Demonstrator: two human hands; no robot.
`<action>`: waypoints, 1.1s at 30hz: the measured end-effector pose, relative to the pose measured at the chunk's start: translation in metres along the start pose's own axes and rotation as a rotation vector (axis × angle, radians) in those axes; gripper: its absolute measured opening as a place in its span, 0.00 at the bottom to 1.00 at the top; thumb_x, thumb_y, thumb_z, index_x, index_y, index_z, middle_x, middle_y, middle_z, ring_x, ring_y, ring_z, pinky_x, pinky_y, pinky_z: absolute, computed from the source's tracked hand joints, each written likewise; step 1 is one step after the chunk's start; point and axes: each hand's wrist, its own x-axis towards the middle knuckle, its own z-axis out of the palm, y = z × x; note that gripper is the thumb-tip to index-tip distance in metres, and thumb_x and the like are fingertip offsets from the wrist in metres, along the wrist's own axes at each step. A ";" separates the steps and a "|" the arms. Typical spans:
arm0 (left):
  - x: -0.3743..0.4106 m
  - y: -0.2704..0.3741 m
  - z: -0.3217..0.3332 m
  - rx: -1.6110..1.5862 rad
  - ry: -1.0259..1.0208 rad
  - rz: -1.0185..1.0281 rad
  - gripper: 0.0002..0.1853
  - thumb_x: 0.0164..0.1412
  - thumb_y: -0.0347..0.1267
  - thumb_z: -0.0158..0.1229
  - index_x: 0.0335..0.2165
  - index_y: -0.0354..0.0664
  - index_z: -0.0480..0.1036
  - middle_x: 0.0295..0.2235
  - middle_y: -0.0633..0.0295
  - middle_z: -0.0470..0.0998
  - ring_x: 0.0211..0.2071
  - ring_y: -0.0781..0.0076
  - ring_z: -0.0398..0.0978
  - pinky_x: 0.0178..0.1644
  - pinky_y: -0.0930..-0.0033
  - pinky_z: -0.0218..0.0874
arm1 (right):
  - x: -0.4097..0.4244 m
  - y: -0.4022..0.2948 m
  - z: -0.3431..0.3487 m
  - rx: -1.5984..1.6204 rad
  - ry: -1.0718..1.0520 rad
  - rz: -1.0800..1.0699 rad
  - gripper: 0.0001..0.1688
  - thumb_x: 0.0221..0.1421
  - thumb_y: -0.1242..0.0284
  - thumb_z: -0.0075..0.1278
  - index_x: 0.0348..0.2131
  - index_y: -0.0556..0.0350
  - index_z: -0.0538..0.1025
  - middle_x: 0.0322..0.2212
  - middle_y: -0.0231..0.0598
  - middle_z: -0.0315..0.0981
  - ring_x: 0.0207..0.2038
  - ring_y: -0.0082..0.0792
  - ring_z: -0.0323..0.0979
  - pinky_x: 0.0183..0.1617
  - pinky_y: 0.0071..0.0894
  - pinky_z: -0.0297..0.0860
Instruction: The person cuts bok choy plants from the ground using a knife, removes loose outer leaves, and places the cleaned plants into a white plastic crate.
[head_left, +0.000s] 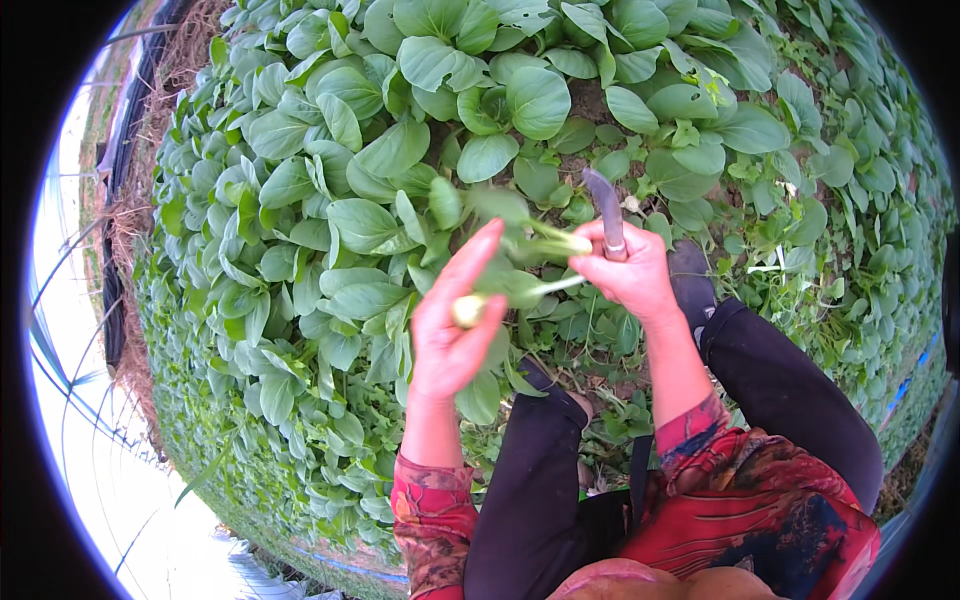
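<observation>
My right hand (626, 266) grips the handle of a curved sickle knife (602, 196), its blade pointing up and away. The same hand pinches the pale cut base of a leafy green plant (551, 241), whose stalks and leaves reach left and are blurred. My left hand (456, 319) has its fingers stretched out, with the round pale root end of another leafy green (469, 311) between thumb and palm. Leaves of that plant lie partly behind the hand. Both hands are above the bed of growing greens (364, 225).
Dense broad-leaved greens stand ahead and at both sides. My shoe (691, 281) is among low weeds, with pale cut stalks (772, 262) lying nearby. A black edging strip (116, 262) and dry straw border the bed at left, beside white sheeting (82, 450).
</observation>
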 end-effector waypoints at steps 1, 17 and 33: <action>0.009 0.007 0.004 0.193 -0.137 0.057 0.31 0.52 0.22 0.54 0.56 0.42 0.61 0.55 0.51 0.64 0.56 0.58 0.61 0.61 0.57 0.47 | -0.006 -0.011 -0.003 -0.032 -0.067 0.045 0.12 0.43 0.80 0.58 0.33 0.57 0.77 0.16 0.19 0.66 0.16 0.09 0.59 0.17 0.12 0.53; 0.037 -0.064 -0.053 0.491 0.346 -0.514 0.37 0.45 0.23 0.56 0.56 0.36 0.56 0.40 0.53 0.74 0.32 0.67 0.74 0.37 0.71 0.65 | 0.041 0.027 0.022 -0.476 -0.320 0.471 0.27 0.51 0.59 0.51 0.43 0.61 0.66 0.32 0.47 0.71 0.35 0.39 0.72 0.39 0.37 0.66; 0.004 -0.101 -0.058 0.535 0.480 -0.611 0.13 0.44 0.25 0.56 0.33 0.37 0.73 0.26 0.55 0.77 0.24 0.64 0.73 0.32 0.67 0.64 | 0.084 0.082 0.081 -0.948 -0.237 0.210 0.19 0.56 0.67 0.41 0.41 0.67 0.65 0.33 0.61 0.72 0.39 0.57 0.70 0.44 0.49 0.66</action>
